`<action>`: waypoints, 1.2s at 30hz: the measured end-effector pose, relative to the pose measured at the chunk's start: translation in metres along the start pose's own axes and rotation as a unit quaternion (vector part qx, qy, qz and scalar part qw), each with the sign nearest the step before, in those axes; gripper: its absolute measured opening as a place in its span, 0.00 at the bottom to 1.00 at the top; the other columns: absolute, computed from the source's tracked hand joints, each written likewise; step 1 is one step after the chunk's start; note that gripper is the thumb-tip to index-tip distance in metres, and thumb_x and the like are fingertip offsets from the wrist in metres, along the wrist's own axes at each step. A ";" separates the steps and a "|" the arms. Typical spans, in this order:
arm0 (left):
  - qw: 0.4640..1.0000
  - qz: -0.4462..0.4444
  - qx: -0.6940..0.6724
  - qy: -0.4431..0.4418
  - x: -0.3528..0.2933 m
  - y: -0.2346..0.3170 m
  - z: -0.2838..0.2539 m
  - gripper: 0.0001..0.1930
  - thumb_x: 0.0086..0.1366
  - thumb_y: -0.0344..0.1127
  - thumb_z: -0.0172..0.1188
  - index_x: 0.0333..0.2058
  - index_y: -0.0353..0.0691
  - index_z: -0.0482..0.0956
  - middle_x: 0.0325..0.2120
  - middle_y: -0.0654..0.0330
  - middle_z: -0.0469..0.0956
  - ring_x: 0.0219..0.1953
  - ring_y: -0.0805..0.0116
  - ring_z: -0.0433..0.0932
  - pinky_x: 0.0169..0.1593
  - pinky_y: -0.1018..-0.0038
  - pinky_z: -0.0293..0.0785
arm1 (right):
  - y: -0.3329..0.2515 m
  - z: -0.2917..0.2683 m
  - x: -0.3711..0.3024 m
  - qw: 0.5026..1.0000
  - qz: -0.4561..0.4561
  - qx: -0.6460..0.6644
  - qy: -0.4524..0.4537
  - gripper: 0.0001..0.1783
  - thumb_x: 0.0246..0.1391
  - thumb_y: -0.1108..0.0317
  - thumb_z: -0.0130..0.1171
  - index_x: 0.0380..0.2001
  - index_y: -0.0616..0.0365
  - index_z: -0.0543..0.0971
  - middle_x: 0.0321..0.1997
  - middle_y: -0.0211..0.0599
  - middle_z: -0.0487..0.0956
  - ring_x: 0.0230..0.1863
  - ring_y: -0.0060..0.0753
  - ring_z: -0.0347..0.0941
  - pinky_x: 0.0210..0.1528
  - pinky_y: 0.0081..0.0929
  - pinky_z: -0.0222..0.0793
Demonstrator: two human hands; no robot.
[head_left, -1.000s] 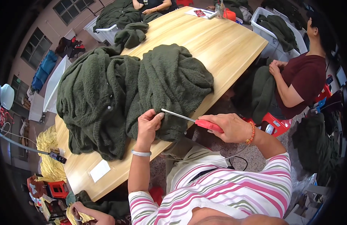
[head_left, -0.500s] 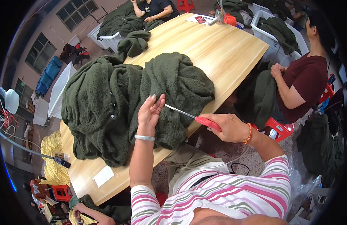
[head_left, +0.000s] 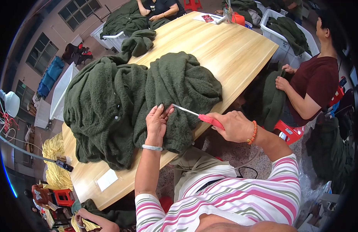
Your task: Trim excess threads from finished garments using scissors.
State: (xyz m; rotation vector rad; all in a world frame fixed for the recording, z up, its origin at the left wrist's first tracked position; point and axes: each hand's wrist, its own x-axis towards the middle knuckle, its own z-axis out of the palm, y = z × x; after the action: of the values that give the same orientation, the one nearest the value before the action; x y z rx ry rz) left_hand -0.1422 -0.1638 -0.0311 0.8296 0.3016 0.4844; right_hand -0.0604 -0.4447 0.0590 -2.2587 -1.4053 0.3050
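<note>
A heap of dark green knitted garments (head_left: 97, 104) with small buttons lies across the wooden table in front of me. My left hand (head_left: 157, 121), a pale bangle at its wrist, is raised over the near side of the heap. Its fingers are curled in with thumb and fingertips close together; what they pinch, if anything, is too small to make out. My right hand (head_left: 235, 125), wearing an orange bead bracelet, grips a red-handled tool (head_left: 212, 121) with a long thin metal shaft. The shaft's tip points left and reaches the left fingertips.
A white paper (head_left: 107, 180) lies on the table's near left part. To the right a person in a maroon top (head_left: 316, 83) handles green cloth. White bins (head_left: 269, 17) with green garments stand beyond the table. A thin hose (head_left: 240, 167) runs near my waist.
Both hands have shifted slightly: the left a little down and right, the right a little up with the tool. My left fingers have curled in more. The person at right has lifted the cloth.
</note>
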 end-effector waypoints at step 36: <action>0.990 -0.007 0.135 0.045 -0.052 0.001 -0.014 0.03 0.62 0.26 0.58 0.33 0.33 0.76 0.29 0.59 0.79 0.29 0.74 0.78 0.33 0.79 0.77 | -0.026 0.002 -0.030 0.988 -0.041 -0.025 -0.149 0.22 0.51 0.65 0.55 0.52 0.48 0.69 0.25 0.48 0.79 0.32 0.54 0.76 0.39 0.47 0.69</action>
State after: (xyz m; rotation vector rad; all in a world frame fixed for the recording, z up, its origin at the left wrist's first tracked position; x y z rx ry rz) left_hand -0.1925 -0.1812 -0.0355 1.0692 0.4617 0.4749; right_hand -0.0955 -0.4612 0.0690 -2.2572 -1.6674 0.6055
